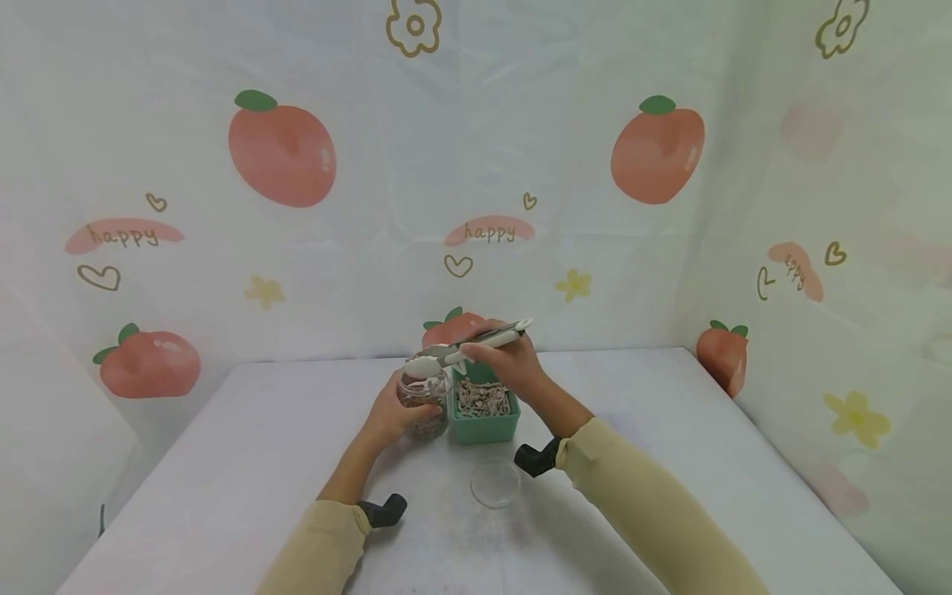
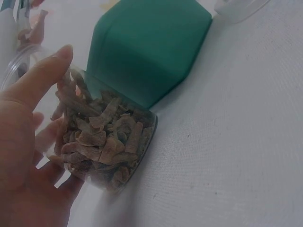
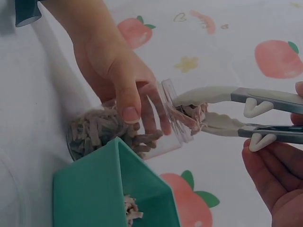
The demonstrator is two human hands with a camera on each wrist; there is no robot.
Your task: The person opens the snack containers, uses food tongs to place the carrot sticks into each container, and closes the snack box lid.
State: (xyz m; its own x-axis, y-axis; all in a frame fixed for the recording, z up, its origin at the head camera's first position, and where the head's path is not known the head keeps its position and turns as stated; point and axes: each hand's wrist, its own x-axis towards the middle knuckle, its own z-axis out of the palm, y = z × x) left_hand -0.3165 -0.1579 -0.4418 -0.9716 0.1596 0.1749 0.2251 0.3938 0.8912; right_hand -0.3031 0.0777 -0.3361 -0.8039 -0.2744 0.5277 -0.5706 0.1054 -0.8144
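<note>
My left hand [image 1: 392,411] grips a clear jar [image 2: 106,137] around its side. Dried brown strips [image 2: 102,146] fill its lower part. In my right hand [image 1: 513,364] is a pair of white and grey tongs [image 3: 265,118], their scalloped tips at the jar's mouth. Between those tips several pale strips [image 3: 191,117] are pinched, right at the rim. Beside the jar, on its right in the head view, stands a green square container [image 1: 486,428] holding more strips [image 1: 482,398].
A round clear lid [image 1: 495,484] lies on the white table [image 1: 297,446] in front of the green container. A white wall sheet [image 1: 372,149] with printed fruit hangs behind the table. Black wrist mounts [image 1: 537,457] stick out from both forearms.
</note>
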